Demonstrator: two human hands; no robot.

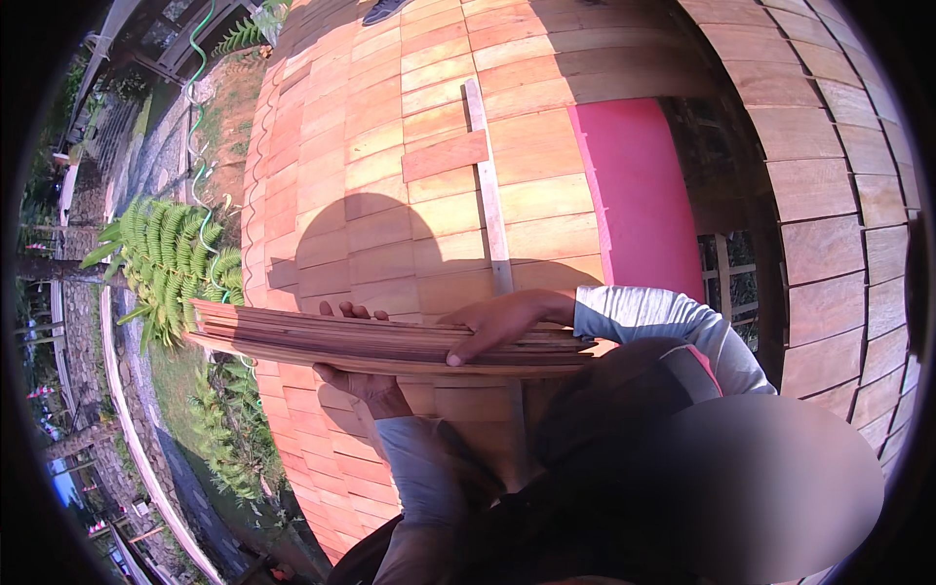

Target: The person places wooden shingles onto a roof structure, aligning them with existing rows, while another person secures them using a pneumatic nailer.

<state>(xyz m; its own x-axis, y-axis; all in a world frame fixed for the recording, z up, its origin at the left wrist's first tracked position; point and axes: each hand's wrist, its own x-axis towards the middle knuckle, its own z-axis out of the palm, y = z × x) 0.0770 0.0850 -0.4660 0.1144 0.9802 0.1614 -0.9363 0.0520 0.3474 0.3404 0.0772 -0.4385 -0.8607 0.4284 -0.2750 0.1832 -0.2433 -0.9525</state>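
Cradling stacked wooden shingles [405,345] with the left hand [369,389], clamping farther right with the right hand [499,320]! Holding them left of the pink sheet [639,185].

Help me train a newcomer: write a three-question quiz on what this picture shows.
1. True or false: the left hand is empty.
2. What colour is the large sheet beside the wooden tiles? a) green b) pink c) blue
3. Fill in: the ___ hand is nearer the right end of the stack of thin boards.

Key: 1. False, it holds the stack. 2. b. 3. Right: the right hand.
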